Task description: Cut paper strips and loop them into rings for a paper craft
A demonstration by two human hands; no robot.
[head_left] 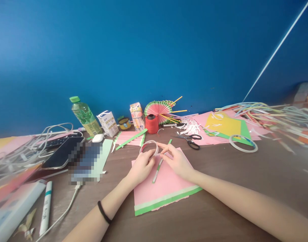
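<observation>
Left hand (pixel 141 167) grip grasps tape roll (pixel 149 147); right hand (pixel 176 160) released; scissors (pixel 190 140) near.

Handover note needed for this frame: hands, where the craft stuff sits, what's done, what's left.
Left hand: holds the tape roll upright over the pink sheet.
Right hand: fingertips at the roll's edge, seemingly at the tape end.
Green strip lies on the sheet between the hands.
Scissors and a second tape roll lie to the right.
Done: sheet has a green edge band.
Left: strip looks not yet taped.
</observation>
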